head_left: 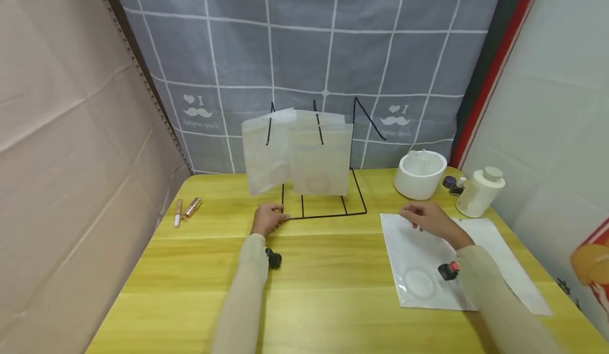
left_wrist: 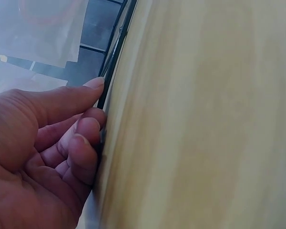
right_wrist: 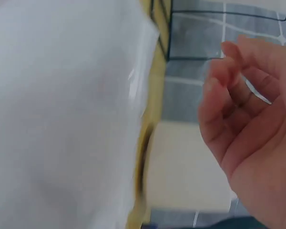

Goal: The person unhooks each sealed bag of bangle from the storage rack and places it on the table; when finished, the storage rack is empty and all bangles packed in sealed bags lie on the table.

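A black wire rack [head_left: 328,216] stands at the back of the table, with its front base wire toward me. My left hand [head_left: 267,219] pinches the rack's front left corner; in the left wrist view the thumb [left_wrist: 71,101] lies against the dark wire, with the other fingers curled at it. Two pale translucent bags, a left one [head_left: 264,158] and a right one [head_left: 321,158], hang from the rack's hooks. My right hand [head_left: 430,220] hovers over a flat white bag [head_left: 392,253] on the right, its fingers loosely bent and nothing between them.
Behind the flat bag stand a white round container [head_left: 418,187] and a cream bottle [head_left: 478,195]. A small dark bottle [head_left: 458,186] and a purple lid [head_left: 449,182] sit between them. A lipstick [head_left: 192,207] and a slim tube [head_left: 178,214] lie far left. A grey checked cloth [head_left: 304,53] hangs behind.
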A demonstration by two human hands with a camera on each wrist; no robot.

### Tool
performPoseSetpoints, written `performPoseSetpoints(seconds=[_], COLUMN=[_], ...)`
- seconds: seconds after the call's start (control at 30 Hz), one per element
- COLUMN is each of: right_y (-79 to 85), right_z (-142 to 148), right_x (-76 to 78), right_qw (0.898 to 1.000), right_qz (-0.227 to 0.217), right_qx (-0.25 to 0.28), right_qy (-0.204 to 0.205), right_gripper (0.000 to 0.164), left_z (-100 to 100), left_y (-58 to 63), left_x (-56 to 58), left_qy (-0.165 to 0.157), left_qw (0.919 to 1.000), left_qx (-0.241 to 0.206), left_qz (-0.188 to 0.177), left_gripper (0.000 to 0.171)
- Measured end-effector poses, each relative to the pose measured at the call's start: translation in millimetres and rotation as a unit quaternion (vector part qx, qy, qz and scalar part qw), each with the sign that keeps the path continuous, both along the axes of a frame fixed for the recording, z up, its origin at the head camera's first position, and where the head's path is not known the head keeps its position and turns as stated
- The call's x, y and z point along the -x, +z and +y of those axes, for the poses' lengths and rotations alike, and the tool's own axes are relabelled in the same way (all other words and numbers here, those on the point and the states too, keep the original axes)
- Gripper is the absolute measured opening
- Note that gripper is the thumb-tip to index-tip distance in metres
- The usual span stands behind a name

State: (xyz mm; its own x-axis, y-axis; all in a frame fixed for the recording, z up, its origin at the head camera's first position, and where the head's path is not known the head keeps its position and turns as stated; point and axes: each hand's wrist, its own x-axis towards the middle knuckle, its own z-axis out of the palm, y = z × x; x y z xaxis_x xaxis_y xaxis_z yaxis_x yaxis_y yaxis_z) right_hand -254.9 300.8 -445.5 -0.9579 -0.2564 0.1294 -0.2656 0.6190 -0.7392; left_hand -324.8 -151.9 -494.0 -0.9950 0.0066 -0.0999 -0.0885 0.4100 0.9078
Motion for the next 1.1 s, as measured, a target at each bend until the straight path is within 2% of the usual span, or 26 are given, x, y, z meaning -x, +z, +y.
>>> performPoseSetpoints(seconds=[0.13, 0.27, 0.43, 0.63, 0.8, 0.93, 1.1], right_y=[9.6, 24.8, 42.4, 46.2, 46.2, 49.9, 52.2], right_z=[-44, -86, -119, -138, -149, -158, -166], right_x=[25.6, 51.5, 72.9, 77.6, 76.7, 77.3, 79.2], right_qw=[0.997, 0.991, 0.975, 0.961, 0.955, 0.954, 0.958], right_qz=[0.051, 0.108, 0.187, 0.246, 0.271, 0.274, 0.259], right_qx=[0.064, 0.082, 0.116, 0.121, 0.116, 0.120, 0.124], right_qy=[0.009, -0.003, -0.008, -0.033, -0.012, 0.008, 0.014], right_gripper=[0.024, 0.027, 0.031, 0.026, 0.024, 0.032, 0.039], left_z=[0, 2, 9, 13, 10, 6, 2], left_y=[-0.1, -1.3, -2.2, -3.8, -3.1, -1.8, -1.4], left_x=[1.4, 3.5, 5.6, 3.9, 3.2, 3.8, 4.3], left_qy=[-0.001, 0.005, 0.001, 0.003, 0.010, 0.012, 0.013], left_qw=[1.0000, 1.0000, 1.0000, 1.0000, 0.9999, 0.9999, 0.9999], left_qx=[0.001, -0.002, -0.007, -0.002, 0.000, 0.002, 0.001], left_qz=[0.002, -0.002, -0.004, -0.007, -0.006, 0.000, -0.003], left_gripper=[0.042, 0.042, 0.042, 0.042, 0.041, 0.041, 0.041])
